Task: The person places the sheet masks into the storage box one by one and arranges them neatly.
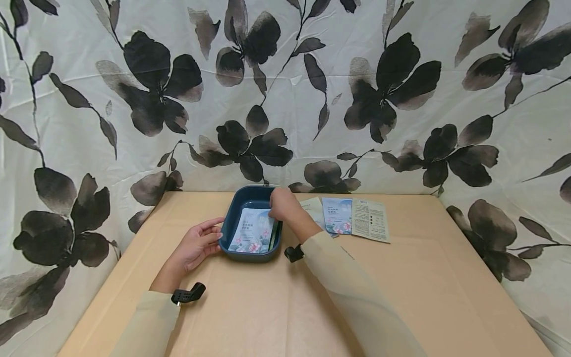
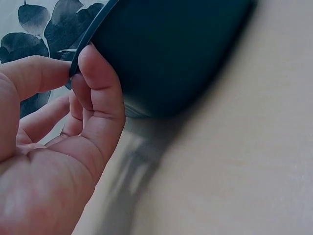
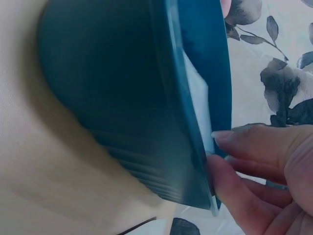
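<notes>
A dark blue plastic tub (image 1: 252,258) stands on the table, its rim toward the top. Inside it lie light blue floral-printed packets (image 1: 250,228), the top one face up, with a green edge showing at its right. My left hand (image 1: 202,245) pinches the tub's left rim, which passes between thumb and fingers in the left wrist view (image 2: 88,112). At the tub's far right corner, my right hand (image 1: 285,206) reaches over the rim. In the right wrist view its thumb and fingers (image 3: 249,144) pinch the edge of a pale packet (image 3: 198,98) inside the wall.
Right of the tub, several packets lie on the table: a pale one (image 1: 314,210) partly behind my right forearm, a blue floral one (image 1: 337,215) and a beige one with printed text (image 1: 371,219). A floral cloth (image 1: 312,99) hangs behind the table (image 1: 250,307).
</notes>
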`<state>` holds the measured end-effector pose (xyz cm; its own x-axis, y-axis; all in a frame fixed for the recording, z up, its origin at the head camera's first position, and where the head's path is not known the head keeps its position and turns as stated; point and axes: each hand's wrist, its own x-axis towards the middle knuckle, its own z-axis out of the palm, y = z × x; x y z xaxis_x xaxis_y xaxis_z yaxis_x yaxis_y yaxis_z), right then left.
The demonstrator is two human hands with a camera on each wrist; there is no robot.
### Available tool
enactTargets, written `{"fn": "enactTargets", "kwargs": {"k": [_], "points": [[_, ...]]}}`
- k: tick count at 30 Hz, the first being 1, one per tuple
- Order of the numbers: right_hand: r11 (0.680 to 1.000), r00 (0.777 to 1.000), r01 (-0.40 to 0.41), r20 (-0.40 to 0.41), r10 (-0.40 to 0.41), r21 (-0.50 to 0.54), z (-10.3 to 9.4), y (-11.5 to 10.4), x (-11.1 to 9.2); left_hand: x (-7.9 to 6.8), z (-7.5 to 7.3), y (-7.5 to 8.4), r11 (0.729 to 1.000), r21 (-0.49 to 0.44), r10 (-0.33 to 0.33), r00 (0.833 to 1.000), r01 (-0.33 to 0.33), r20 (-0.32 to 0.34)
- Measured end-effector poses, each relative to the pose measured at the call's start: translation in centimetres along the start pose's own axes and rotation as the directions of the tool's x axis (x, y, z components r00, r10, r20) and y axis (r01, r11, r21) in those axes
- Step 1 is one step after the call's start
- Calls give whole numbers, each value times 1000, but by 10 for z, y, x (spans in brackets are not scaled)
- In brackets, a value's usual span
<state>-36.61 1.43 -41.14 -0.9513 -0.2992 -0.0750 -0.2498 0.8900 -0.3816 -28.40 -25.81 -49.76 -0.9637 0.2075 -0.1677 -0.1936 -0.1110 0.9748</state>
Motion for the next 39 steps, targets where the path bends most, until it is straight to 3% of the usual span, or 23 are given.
{"fn": "enactTargets", "kwargs": {"k": [4, 7, 12, 19, 24, 30, 39], "points": [[999, 999, -38, -8, 38, 31, -1, 1, -2, 0, 1, 0, 1000, 7, -5, 1000, 5, -6], [991, 999, -47, -13, 49, 128, -2, 9, -4, 0, 2, 0, 1000, 12, -3, 1000, 3, -9], [953, 998, -10, -54, 28, 303, -3, 31, -10, -1, 3, 0, 1000, 12, 1, 1000, -1, -19], [924, 990, 45, -143, 11, 380, -4, 61, -21, -2, 2, 0, 1000, 4, -2, 1000, 2, -24], [874, 986, 60, -167, 24, 481, -6, 79, -30, -2, 1, -1, 1000, 15, 3, 1000, -3, -28], [847, 973, 106, -228, 19, 521, -3, 107, -39, -1, 1, -2, 1000, 19, 6, 999, -6, -33], [821, 939, 127, -335, 82, 556, 4, 151, -55, -4, 2, -3, 1000, -2, -1, 999, 1, -37]]}}
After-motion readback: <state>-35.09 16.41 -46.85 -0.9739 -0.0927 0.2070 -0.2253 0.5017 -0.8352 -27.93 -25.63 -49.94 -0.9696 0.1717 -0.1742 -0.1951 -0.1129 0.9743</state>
